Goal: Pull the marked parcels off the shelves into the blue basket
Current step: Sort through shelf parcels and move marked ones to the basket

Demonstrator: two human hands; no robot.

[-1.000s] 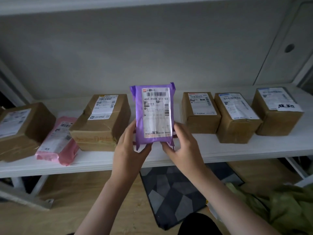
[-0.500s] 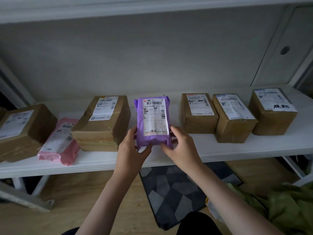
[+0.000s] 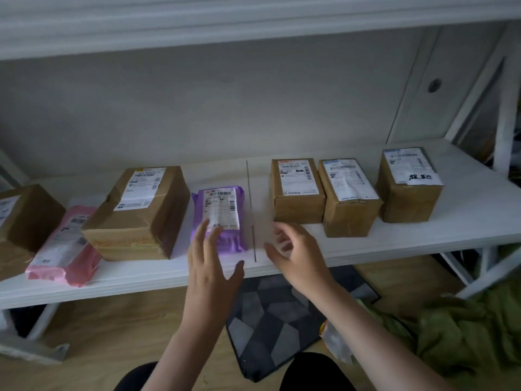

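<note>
A pink mailer is seen at nine o'clock on the white shelf. The purple parcel lies flat at centre, overlapped by the spread fingers of the left hand. At three o'clock the right hand hangs loosely curled, nothing held.

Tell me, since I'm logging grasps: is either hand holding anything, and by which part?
Nothing is held. The purple parcel lies flat on the shelf; left hand and right hand are open.
</note>
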